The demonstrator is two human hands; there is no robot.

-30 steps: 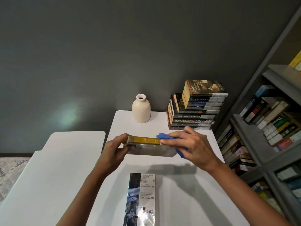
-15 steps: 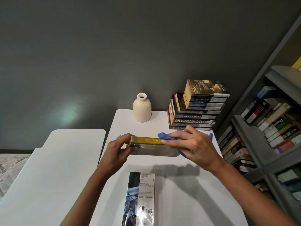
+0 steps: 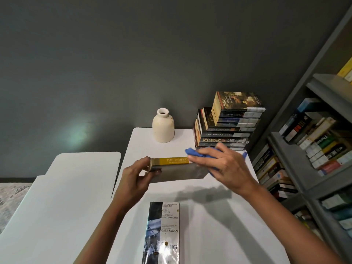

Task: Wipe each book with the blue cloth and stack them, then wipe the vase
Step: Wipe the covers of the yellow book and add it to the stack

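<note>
My left hand (image 3: 136, 180) grips the left end of a book with a yellow spine (image 3: 171, 161), held above the white table (image 3: 219, 216). My right hand (image 3: 226, 166) clutches the blue cloth (image 3: 196, 152) and presses it against the book's right end. A second book (image 3: 162, 233), with a pale cover, lies flat on the table near me. The cream vase (image 3: 163, 126) stands upright at the table's far edge. To its right rises a stack of books (image 3: 226, 126), spines facing me.
A grey bookshelf (image 3: 308, 145) packed with books runs along the right side. A lower white surface (image 3: 57, 187) adjoins the table on the left. A dark grey wall stands behind the table. A patterned rug shows at the far left.
The book and both hands have shifted slightly to the right and away from me. The cloth stays on the book's right end.
</note>
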